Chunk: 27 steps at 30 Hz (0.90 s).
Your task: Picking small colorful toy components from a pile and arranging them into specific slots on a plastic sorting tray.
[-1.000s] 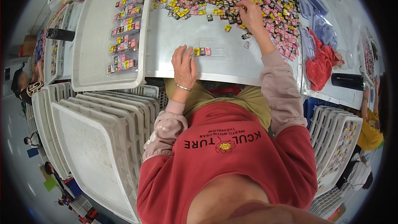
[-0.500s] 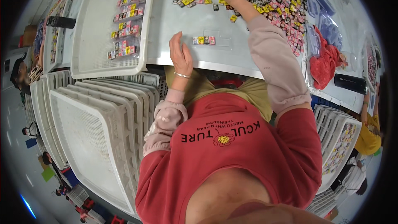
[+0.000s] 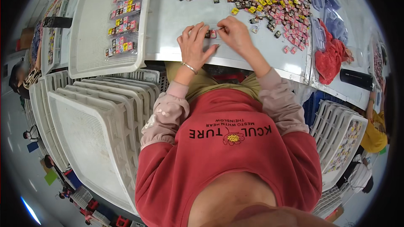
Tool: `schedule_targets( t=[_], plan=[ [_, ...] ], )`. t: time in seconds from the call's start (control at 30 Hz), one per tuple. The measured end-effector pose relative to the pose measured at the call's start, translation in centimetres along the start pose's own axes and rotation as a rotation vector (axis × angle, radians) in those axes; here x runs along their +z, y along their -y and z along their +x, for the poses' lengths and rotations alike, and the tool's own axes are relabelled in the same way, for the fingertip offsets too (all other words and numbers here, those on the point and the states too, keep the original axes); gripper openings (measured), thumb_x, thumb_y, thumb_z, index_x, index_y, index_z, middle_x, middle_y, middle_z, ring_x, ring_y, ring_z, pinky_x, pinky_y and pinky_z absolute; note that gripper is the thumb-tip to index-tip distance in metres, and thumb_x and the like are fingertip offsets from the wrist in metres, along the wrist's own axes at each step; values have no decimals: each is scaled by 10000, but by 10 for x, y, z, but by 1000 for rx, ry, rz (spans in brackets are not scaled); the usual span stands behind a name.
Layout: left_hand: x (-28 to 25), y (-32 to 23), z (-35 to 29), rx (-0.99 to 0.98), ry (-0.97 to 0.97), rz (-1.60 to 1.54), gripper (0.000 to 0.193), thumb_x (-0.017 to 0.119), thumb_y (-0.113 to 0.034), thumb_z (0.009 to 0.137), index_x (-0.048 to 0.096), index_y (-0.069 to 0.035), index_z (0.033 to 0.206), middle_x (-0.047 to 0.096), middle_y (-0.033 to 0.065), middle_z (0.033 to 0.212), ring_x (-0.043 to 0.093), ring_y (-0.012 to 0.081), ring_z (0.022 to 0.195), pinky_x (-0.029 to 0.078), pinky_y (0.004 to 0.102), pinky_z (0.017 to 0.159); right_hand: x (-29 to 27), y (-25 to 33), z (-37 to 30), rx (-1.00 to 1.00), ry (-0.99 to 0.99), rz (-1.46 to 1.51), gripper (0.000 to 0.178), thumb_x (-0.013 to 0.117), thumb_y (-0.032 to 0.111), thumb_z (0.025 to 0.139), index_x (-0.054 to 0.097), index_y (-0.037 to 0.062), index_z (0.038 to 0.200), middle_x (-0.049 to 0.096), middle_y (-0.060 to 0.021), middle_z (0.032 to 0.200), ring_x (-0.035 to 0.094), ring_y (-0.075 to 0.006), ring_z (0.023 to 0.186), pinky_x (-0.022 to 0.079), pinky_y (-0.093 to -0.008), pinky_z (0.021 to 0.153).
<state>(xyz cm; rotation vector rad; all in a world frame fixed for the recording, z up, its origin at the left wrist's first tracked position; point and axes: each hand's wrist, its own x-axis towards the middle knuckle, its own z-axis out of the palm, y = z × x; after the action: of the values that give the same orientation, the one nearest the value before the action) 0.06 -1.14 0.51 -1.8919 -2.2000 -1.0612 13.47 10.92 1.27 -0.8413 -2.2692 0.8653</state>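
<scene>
On the white table a short row of small square printed pieces [image 3: 210,34], dark and pink ones showing, lies in a clear plastic holder [image 3: 224,46]. My left hand [image 3: 194,47] rests over the row's left part, fingers stretched and thumb spread away; it hides the rest of the row. At the row's right end my right hand [image 3: 236,36] has thumb and forefinger pinched together. What sits between those fingertips is too small to make out. Beyond both hands spreads a big loose heap of similar pieces [image 3: 269,6] in pink, black and yellow.
To the left a white tray [image 3: 90,38] holds filled clear packs [image 3: 120,46] in a column. Stacked white trays [image 3: 88,134] stand below it, more [image 3: 336,143] at right. A red cloth [image 3: 328,65], clear plastic holders [image 3: 334,25] and a black box [image 3: 356,80] lie at right.
My right hand has come back from the heap toward me, down to the row's right end. My left hand has moved right, over the row. Several pieces at the heap's near edge have shifted.
</scene>
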Motion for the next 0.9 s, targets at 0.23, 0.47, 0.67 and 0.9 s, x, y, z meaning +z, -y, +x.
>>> schedule_targets(
  t=[0.23,0.47,0.67,0.9],
  plan=[
    [8,8,-1,24,67,23,481,741,-355,717,645,-148,1141,568,-4,1253,446,270,1148,320,407,923,-12,-6,-8,-38,43,-21,148,647,37,797,669,11,941,612,-111,849,616,-295,735,498,-366,662],
    [9,4,2,32,49,8,424,731,-327,736,652,-167,1121,568,-1,1218,444,271,1138,309,420,902,-5,-1,-18,-141,6,-212,85,623,84,793,694,85,839,577,-69,818,584,-267,839,487,-372,730],
    [5,-2,-1,61,57,122,386,697,-295,777,653,-187,1145,576,-6,1234,453,268,1132,301,413,933,8,11,-27,-150,-38,-281,151,637,15,774,677,44,917,589,-88,836,581,-287,826,483,-375,721],
    [-3,-11,4,247,118,125,384,681,-254,788,639,-175,1161,582,-20,1231,472,252,1110,304,410,934,-58,-30,-23,49,-230,74,223,662,-5,756,666,35,975,638,-97,914,636,-219,768,510,-335,675]
  ],
)
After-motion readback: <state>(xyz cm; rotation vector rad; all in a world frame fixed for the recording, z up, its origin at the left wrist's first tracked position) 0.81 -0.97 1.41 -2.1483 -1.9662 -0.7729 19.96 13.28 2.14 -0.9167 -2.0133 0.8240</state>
